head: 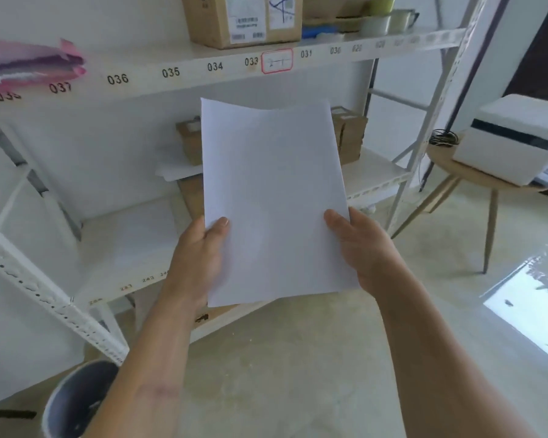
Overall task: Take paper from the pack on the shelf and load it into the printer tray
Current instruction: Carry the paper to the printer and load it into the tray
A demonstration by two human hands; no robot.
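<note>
I hold a thin stack of white paper (274, 197) upright in front of the shelf, with both hands at its lower part. My left hand (200, 263) grips its left edge, thumb on the front. My right hand (361, 251) grips its right edge the same way. More white sheets (178, 170) lie on the lower shelf behind the held paper, mostly hidden by it. The white printer (513, 137) sits on a round wooden side table (475, 177) at the far right; its tray sticks out at the frame's edge.
A white metal rack (184, 71) with numbered shelf edges fills the left and centre. Cardboard boxes (350, 134) stand on the lower shelf, another box (244, 20) and cups above. A dark bucket (76, 403) is at the lower left. The floor is bare concrete.
</note>
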